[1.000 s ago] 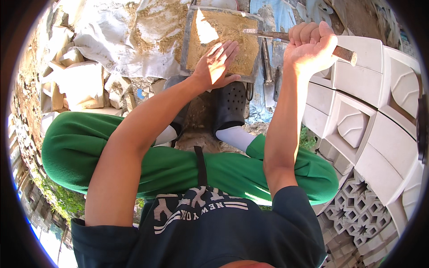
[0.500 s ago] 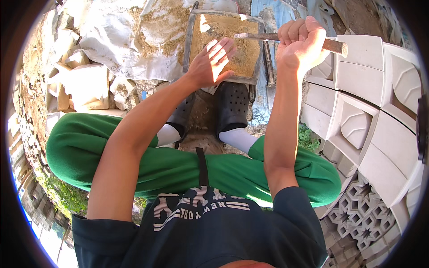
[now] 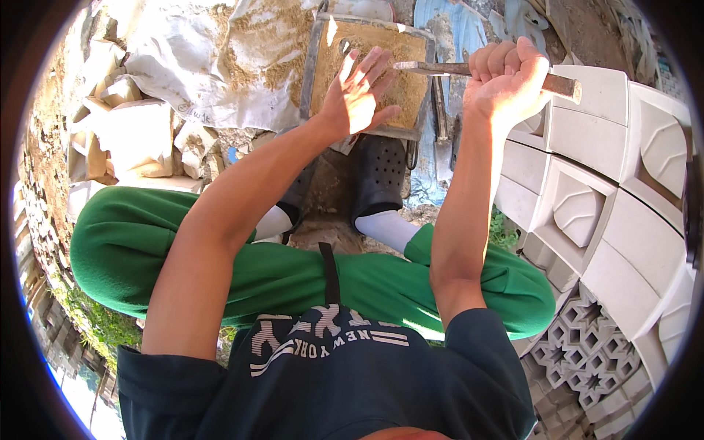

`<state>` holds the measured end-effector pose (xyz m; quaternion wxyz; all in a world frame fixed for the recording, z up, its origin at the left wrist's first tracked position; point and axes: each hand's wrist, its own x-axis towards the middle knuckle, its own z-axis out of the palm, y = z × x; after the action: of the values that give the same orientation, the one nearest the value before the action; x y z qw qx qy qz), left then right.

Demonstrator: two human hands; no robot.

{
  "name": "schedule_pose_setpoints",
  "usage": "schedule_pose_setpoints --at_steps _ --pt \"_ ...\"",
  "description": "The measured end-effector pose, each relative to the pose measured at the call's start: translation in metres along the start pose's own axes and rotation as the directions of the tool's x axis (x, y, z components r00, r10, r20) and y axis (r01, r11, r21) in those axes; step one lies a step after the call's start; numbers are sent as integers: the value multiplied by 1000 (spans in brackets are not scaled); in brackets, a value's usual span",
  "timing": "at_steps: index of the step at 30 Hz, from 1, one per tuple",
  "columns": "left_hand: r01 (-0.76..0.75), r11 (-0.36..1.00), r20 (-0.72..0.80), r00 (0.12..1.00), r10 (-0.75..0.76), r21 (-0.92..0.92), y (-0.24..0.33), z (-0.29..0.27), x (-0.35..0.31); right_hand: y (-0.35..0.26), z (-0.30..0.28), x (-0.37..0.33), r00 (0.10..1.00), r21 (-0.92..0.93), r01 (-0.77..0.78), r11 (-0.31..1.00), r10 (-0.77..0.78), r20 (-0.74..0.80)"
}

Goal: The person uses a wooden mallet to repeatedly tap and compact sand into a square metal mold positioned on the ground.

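My left hand (image 3: pixel 356 95) is open, fingers spread, over a square, dark-framed tray (image 3: pixel 306 84) filled with sandy yellow-brown material (image 3: pixel 408 95). Whether the palm touches the fill, I cannot tell. Just beyond its fingertips a small dark object (image 3: pixel 344 46) shows on the fill. My right hand (image 3: pixel 506 77) is wrapped round a wooden-handled tool (image 3: pixel 565 87), held level to the right of the tray. The tool's narrow, flat end (image 3: pixel 422 67) points left over the tray; its exact kind is not clear.
Another long tool (image 3: pixel 440 114) lies beside the tray's right edge on blue sheeting (image 3: pixel 433 172). Pale moulded blocks (image 3: pixel 587 110) are stacked at the right, with a lattice block (image 3: pixel 587 352) below. White sacking (image 3: pixel 169 66) and broken pale pieces (image 3: pixel 139 139) lie left. My dark clogs (image 3: pixel 381 172) stand before the tray.
My left hand has tilted and its fingers have spread wider, shifting slightly left. My right hand, with the tool, has moved a little to the right and nearer me.
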<state>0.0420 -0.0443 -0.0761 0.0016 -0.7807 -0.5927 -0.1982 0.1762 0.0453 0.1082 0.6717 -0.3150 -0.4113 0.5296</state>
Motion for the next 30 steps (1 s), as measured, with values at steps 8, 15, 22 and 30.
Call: schedule_pose_setpoints --at_steps 8,15,22,30 --pt "229 971 -44 972 -232 -68 -22 -3 -8 44 2 -12 1000 -132 8 991 -6 14" --pt "242 966 -107 962 -250 -88 -30 -2 -12 30 15 -16 993 -201 33 979 -10 114" --pt "305 951 -64 950 -307 -40 -28 -5 -10 45 12 0 992 -238 15 971 16 129" --pt "357 919 -79 924 -373 -171 -31 -1 -11 47 7 -6 982 -256 -87 963 126 143"
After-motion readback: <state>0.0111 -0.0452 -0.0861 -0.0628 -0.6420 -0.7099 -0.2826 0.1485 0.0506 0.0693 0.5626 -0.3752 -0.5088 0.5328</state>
